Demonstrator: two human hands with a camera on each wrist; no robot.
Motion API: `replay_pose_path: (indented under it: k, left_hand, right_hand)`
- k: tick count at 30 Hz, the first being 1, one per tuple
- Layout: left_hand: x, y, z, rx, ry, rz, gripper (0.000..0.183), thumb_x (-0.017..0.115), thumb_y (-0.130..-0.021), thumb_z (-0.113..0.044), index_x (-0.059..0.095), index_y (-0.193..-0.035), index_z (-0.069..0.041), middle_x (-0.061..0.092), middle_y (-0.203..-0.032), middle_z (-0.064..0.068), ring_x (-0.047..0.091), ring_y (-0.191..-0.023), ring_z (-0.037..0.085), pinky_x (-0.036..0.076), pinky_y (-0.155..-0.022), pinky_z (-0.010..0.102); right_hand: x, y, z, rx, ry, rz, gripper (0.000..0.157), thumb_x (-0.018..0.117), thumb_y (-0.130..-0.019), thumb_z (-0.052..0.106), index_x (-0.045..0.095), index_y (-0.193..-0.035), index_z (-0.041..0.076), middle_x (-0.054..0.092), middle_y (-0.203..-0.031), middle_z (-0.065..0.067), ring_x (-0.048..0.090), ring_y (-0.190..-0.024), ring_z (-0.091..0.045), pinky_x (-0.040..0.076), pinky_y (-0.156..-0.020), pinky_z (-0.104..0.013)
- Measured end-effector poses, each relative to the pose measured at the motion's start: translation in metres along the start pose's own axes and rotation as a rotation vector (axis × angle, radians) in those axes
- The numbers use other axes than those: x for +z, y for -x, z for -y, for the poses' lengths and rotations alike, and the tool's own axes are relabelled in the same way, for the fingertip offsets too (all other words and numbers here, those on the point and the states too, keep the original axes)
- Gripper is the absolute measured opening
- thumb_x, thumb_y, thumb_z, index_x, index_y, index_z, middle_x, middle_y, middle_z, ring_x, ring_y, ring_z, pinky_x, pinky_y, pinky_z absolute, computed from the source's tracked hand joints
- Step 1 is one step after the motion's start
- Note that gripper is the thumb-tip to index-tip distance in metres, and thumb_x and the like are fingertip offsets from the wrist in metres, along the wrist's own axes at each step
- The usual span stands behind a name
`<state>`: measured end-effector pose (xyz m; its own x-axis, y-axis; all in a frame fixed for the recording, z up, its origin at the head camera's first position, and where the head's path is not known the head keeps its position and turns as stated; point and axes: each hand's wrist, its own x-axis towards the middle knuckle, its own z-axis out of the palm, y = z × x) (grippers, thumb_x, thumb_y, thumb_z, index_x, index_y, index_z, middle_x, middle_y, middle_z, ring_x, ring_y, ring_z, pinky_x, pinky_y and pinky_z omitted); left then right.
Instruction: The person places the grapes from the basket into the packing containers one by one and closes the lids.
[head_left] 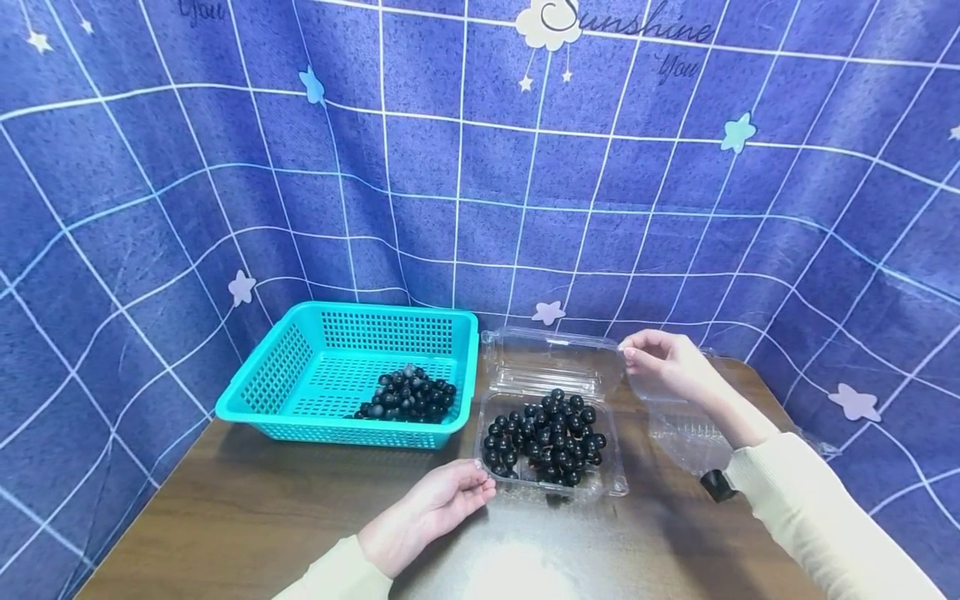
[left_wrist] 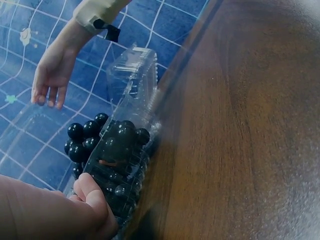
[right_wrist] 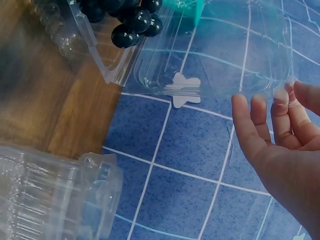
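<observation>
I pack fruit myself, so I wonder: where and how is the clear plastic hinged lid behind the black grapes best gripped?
Probably pinch the clear plastic hinged lid at the right corner of its free upper edge, from the right. It stands open, its thin rim exposed opposite the hinge; the right hand pinches there, while the turquoise perforated plastic basket crowds the left.

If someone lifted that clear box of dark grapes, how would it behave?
The clear box looks like thin plastic, so it would probably flex. Its lid stands open, pinched by the right hand, and may swing if released. The dark grapes are round and glossy, so loose ones could roll if tilted.
</observation>
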<state>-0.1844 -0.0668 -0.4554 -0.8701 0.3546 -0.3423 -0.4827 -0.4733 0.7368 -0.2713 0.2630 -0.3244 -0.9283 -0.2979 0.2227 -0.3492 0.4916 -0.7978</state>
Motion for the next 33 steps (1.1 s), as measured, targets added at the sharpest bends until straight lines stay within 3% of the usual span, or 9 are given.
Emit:
replay_pose_path:
  k: [5,10,21,23,28,33]
  left_hand:
    - [0.000,-0.001,0.000,-0.010,0.013,-0.005,0.042,0.039,-0.089,0.011,0.023,-0.127,0.010,0.039,-0.100,0.014,0.048,-0.095,0.019,0.024,-0.113,0.047]
    - [-0.001,-0.002,0.001,-0.006,0.026,0.001,0.047,0.039,-0.089,0.011,0.019,-0.132,0.011,0.039,-0.101,0.015,0.048,-0.095,0.019,0.024,-0.114,0.047]
    - [-0.003,-0.002,0.001,-0.014,0.039,-0.008,0.039,0.039,-0.088,0.011,0.025,-0.125,0.009,0.039,-0.101,0.016,0.048,-0.094,0.020,0.025,-0.113,0.047]
    - [-0.003,-0.002,0.001,-0.018,0.037,-0.007,0.039,0.039,-0.088,0.011,0.025,-0.124,0.009,0.039,-0.101,0.016,0.048,-0.094,0.020,0.025,-0.113,0.046]
    - [-0.002,-0.002,-0.001,-0.018,0.030,0.002,0.039,0.040,-0.088,0.010,0.026,-0.124,0.009,0.040,-0.100,0.014,0.049,-0.093,0.019,0.026,-0.113,0.045]
    - [-0.002,-0.001,-0.001,-0.022,0.027,-0.003,0.038,0.040,-0.088,0.010,0.026,-0.124,0.008,0.041,-0.098,0.013,0.049,-0.093,0.018,0.027,-0.113,0.044]
  right_hand:
    - [-0.001,0.008,-0.001,-0.008,0.047,0.016,0.024,0.058,-0.093,0.019,0.063,-0.105,-0.001,0.067,-0.100,-0.021,0.068,-0.084,-0.015,0.054,-0.077,-0.025]
    - [0.000,0.016,-0.002,-0.027,0.026,0.034,0.025,0.058,-0.093,0.017,0.061,-0.106,-0.004,0.065,-0.102,-0.024,0.067,-0.086,-0.014,0.056,-0.078,-0.032]
    - [0.003,0.026,-0.009,-0.104,0.083,0.055,0.020,0.058,-0.093,0.016,0.061,-0.102,-0.001,0.066,-0.096,-0.019,0.065,-0.085,-0.006,0.054,-0.073,-0.025]
    - [0.004,0.028,-0.010,-0.143,0.116,0.039,0.016,0.059,-0.093,0.015,0.062,-0.101,0.001,0.066,-0.097,-0.017,0.065,-0.088,-0.006,0.054,-0.075,-0.023]
    - [0.010,0.030,-0.014,-0.251,0.174,-0.033,0.006,0.062,-0.089,0.006,0.063,-0.094,0.005,0.067,-0.092,0.003,0.064,-0.089,-0.004,0.052,-0.076,-0.018]
    - [0.016,0.035,-0.014,-0.350,0.191,-0.081,0.013,0.063,-0.083,-0.007,0.063,-0.090,0.003,0.064,-0.090,0.003,0.063,-0.087,-0.005,0.050,-0.079,-0.014]
